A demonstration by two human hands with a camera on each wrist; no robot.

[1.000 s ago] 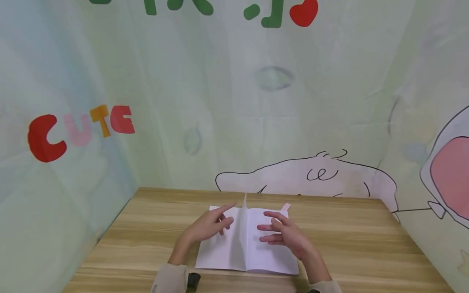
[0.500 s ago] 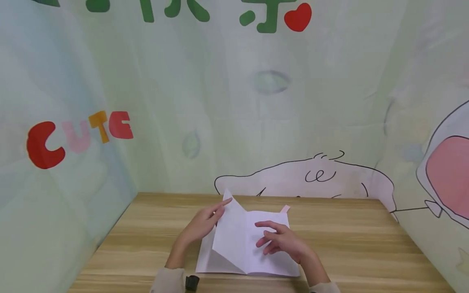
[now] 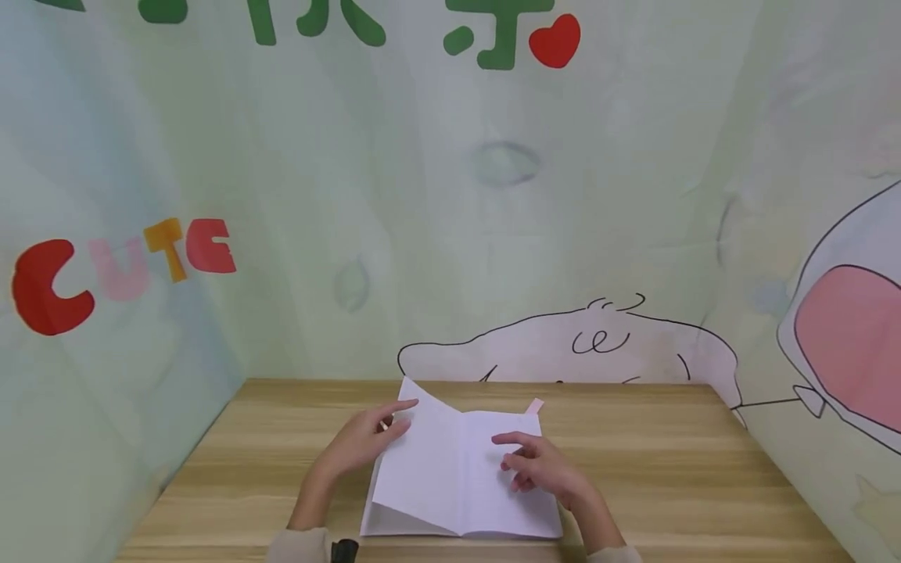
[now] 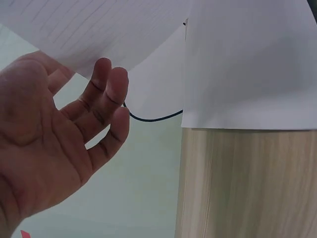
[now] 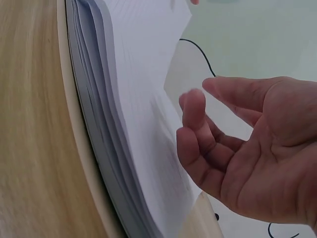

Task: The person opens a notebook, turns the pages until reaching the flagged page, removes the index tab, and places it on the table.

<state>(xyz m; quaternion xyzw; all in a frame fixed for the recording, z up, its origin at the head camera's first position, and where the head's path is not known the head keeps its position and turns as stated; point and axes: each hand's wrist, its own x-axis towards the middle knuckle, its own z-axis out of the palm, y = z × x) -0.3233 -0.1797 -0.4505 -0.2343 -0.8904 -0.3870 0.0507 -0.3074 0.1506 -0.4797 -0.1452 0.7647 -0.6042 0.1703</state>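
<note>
An open white notebook [image 3: 493, 508] lies on the wooden table [image 3: 669, 469]. One lined page [image 3: 422, 461] stands partly lifted and leans left over the left side. My left hand [image 3: 366, 439] is at that page's upper left edge, with loosely spread fingers against it; in the left wrist view the page [image 4: 99, 29] hangs just above the fingertips [image 4: 111, 82]. My right hand [image 3: 538, 467] hovers over the right page with fingers loosely curled and holds nothing. The right wrist view shows this hand [image 5: 208, 119] beside the page stack [image 5: 99, 124].
A pink tab [image 3: 535, 406] sticks out at the notebook's far right corner. Printed fabric walls [image 3: 493, 234] close in the table at the back and both sides. A black wrist device [image 3: 345, 550] shows at my left sleeve.
The page that stood upright at the spine has swung over to the left, and my left hand moved left with it. My right hand sank closer to the right page.
</note>
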